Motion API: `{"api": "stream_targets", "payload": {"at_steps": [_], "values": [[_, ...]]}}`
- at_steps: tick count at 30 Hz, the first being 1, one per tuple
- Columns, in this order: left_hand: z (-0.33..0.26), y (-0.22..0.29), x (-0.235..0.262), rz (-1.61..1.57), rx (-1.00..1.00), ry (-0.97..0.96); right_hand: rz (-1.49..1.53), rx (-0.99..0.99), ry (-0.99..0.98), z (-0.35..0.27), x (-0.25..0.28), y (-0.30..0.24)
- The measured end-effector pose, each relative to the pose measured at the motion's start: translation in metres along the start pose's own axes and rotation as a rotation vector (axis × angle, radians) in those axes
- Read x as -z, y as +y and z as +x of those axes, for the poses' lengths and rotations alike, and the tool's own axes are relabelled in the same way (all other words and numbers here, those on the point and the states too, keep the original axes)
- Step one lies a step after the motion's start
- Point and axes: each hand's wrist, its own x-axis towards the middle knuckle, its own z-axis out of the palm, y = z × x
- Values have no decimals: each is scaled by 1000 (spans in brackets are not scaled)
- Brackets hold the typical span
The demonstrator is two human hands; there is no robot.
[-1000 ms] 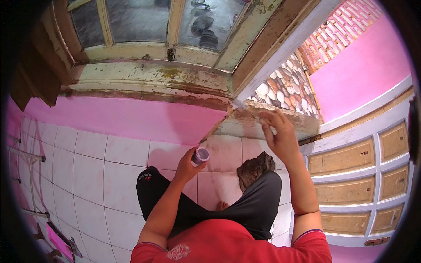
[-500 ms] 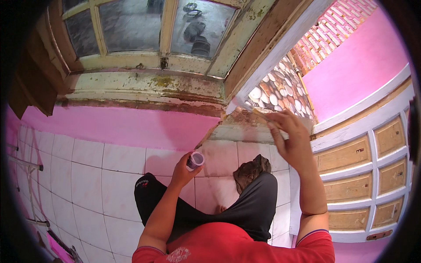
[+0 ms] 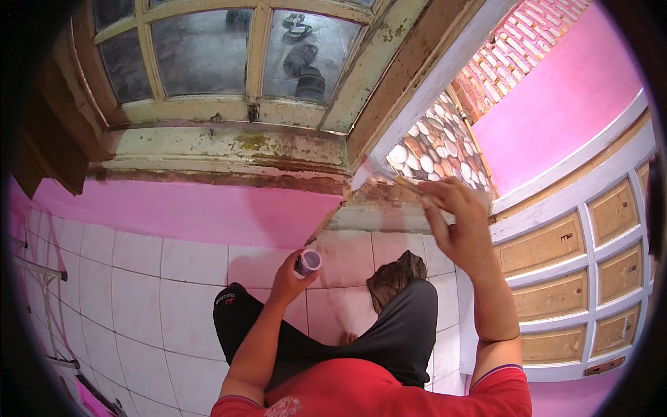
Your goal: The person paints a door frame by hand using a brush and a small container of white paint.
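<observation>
My left hand (image 3: 285, 280) is closed round a small round pot (image 3: 310, 261), its pale rim facing up, above the tiles. My right hand (image 3: 456, 221) pinches the wooden handle of a paintbrush (image 3: 408, 185) at the foot of the doorway. The brush's tip points left to the lower end of a white-painted door post (image 3: 394, 142); whether the bristles touch it I cannot tell. A crumpled dark cloth or bag (image 3: 396, 279) lies on the floor by my right knee.
A worn window frame (image 3: 229, 142) with peeling paint spans the far left above a pink wall (image 3: 187, 208). A panelled door (image 3: 549, 250) stands at the right. Pebble-patterned flooring (image 3: 441, 142) shows through the doorway. A metal rack (image 3: 45, 267) is at the left edge.
The view has shifted slightly, so the window and wall sit a little lower and further left. My right hand has tilted the brush slightly. The pot stays in my left hand.
</observation>
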Motion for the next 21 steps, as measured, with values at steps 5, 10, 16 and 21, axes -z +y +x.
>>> {"api": "stream_targets", "payload": {"at_steps": [5, 10, 16, 21], "values": [[-1, -6, -3, -3, 1, 1, -15, -22, 90, 13, 6, 6], [-5, -5, 1, -25, -29, 7, 52, -94, 164, 11, 28, -10], [-5, -1, 0, -15, -32, 13, 68, -114, -200, -29, -35, 18], [-7, 1, 2, 3, -18, -7, 67, -31, -15, -12, -27, 36]]}}
